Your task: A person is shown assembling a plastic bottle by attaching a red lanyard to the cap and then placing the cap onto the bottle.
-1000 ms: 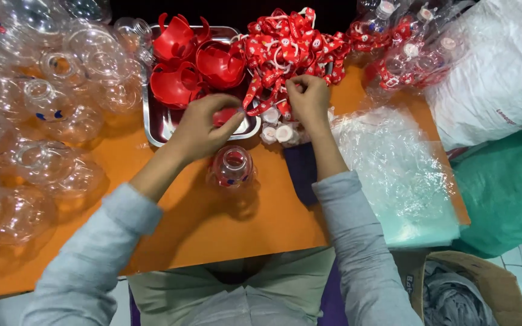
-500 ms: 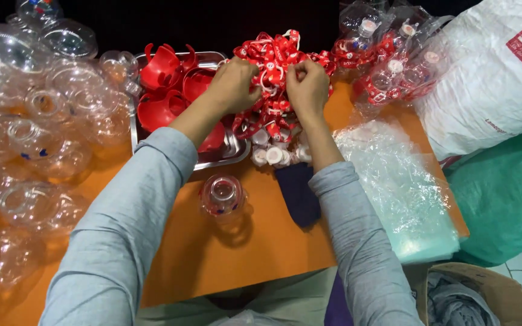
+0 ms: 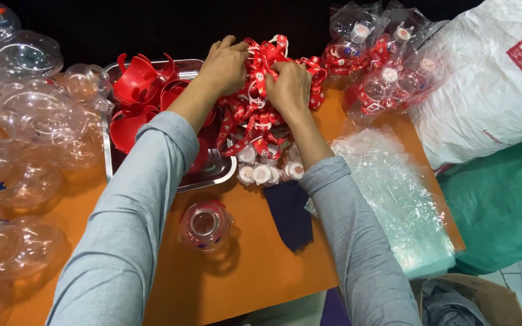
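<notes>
tabletop (image 3: 255, 271): orange, runs left to right under everything; bare at the near middle.
white sack (image 3: 484, 84): far right, lying partly over a green sheet (image 3: 502, 205).
clear domes (image 3: 25, 139): heaped down the whole left side, well apart from both hands.
plastic bags (image 3: 394, 199): flat clear stack right of the right forearm, just beside it.
packed bags (image 3: 388, 60): far right corner, clear bags with red and white parts inside, near the strap pile's right end.
tray (image 3: 215, 175): metal, left of centre at the far edge, holding red cups (image 3: 137, 90); the left forearm crosses over it.
strap pile (image 3: 255, 130): red printed straps with white caps, tangled between tray and bags; its long run goes from the far edge toward the person, ending in a row of caps (image 3: 264, 174) at the near end.
dark cloth (image 3: 291, 214): just nearer than the caps.
jar (image 3: 205, 224): small, clear, upright, mouth up, alone on the tabletop below the tray, between the forearms.
left hand (image 3: 225, 66): at the pile's far top, grip closed down over straps on the left side.
right hand (image 3: 288, 87): touching the same clump from the right, grip pinched shut on a strap.
key relation: both hands sit on the pile's far end, almost touching each other; the pile trails back from them toward the person; neither hand is clearly nearer.
</notes>
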